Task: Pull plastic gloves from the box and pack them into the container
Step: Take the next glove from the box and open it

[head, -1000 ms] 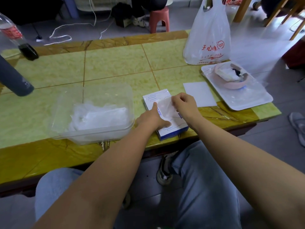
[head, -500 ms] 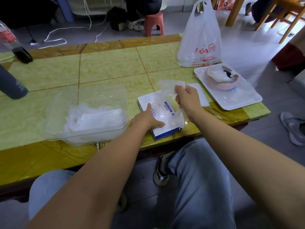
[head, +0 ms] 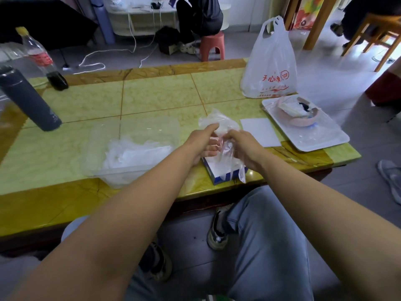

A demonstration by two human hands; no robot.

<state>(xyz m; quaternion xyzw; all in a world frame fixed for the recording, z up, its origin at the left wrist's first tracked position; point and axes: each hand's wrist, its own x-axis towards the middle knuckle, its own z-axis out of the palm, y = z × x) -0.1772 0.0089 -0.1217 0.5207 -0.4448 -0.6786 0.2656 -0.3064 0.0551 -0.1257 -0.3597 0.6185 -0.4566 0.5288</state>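
Observation:
A clear plastic glove (head: pixel 219 124) hangs in the air above the white and blue glove box (head: pixel 219 170), which lies flat near the table's front edge. My right hand (head: pixel 245 146) grips the glove's middle, and its lower end droops past the box. My left hand (head: pixel 204 142) meets it from the left with fingers curled onto the same film. Left of the box stands the clear plastic container (head: pixel 134 131) with a heap of crumpled gloves (head: pixel 134 153) inside.
On the yellow tiled table (head: pixel 156 96), a white card (head: pixel 260 131) lies right of the box. A white tray (head: pixel 321 135) with a pink bowl (head: pixel 299 114) sits at the right edge. A white carrier bag (head: pixel 271 68), grey flask (head: pixel 28 98) and soda bottle (head: pixel 41 57) stand behind.
My right hand pulled a glove up out of the box. My left hand left the box top and rose to take hold of the glove too.

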